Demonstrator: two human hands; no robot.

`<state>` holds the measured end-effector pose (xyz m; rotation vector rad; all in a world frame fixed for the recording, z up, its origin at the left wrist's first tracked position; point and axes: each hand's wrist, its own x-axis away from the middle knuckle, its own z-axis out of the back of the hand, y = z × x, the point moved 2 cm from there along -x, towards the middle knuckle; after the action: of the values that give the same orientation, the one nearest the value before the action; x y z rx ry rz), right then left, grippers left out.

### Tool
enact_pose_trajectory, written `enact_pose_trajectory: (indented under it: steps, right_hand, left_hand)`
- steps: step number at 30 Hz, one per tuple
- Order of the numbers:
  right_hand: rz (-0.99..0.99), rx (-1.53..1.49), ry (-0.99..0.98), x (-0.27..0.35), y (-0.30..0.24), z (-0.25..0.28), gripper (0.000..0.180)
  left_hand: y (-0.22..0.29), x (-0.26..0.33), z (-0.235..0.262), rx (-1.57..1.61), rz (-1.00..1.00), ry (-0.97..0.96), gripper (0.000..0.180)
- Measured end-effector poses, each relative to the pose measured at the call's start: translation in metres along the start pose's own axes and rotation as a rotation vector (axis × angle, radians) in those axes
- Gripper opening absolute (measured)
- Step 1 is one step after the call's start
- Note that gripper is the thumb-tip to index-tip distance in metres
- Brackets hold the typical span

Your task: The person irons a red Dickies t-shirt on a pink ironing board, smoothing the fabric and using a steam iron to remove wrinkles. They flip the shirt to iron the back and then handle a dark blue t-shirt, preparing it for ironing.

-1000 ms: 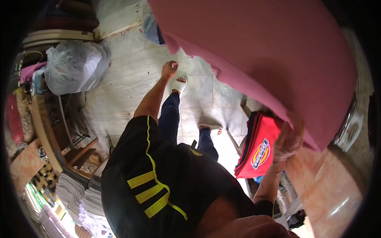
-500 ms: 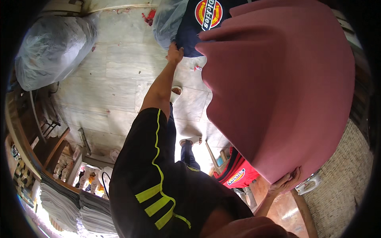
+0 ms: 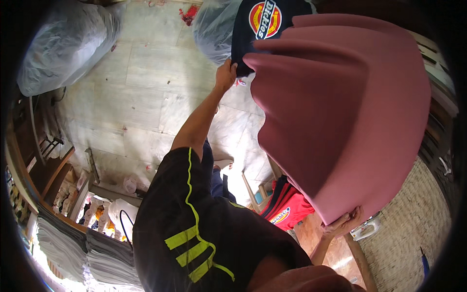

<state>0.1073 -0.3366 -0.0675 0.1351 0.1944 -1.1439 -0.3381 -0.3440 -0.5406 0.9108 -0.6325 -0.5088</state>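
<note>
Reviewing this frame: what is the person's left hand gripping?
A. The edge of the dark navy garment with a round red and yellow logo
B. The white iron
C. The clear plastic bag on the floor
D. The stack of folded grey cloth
A: the left hand closes on the lower edge of the dark navy garment with a round logo, beside the large pink cloth that the right hand supports.

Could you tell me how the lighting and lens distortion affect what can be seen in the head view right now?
Head view: strong fisheye, with a black vignette at the rim and the floor tiles bending. Daylight is bright on the floor, and overexposed at the lower left by the stacked grey cloth. The pink sheet is sharp, held by the left hand and right hand.
</note>
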Motion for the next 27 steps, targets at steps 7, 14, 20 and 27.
enact_pose_trajectory:
  steps: [7, 14, 20, 27]
  right_hand:
    - [-0.129, -0.402, 0.18, 0.021, -0.003, -0.008, 0.06]
    - [0.246, -0.622, -0.243, 0.105, -0.129, -0.005, 0.093]
    - [0.118, -1.129, -0.271, 0.137, -0.149, -0.01, 0.053]
    - [0.32, -1.279, -0.302, 0.157, -0.116, 0.039, 0.029]
  left_hand:
    - [0.099, 0.145, 0.069, 0.456, -0.053, -0.051, 0.034]
    - [0.22, 0.324, 0.124, 0.533, -0.192, -0.274, 0.043]
    - [0.283, 0.434, 0.162, 0.227, -0.635, -0.282, 0.021]
    - [0.275, 0.482, 0.197, 0.138, -0.837, -0.058, 0.048]
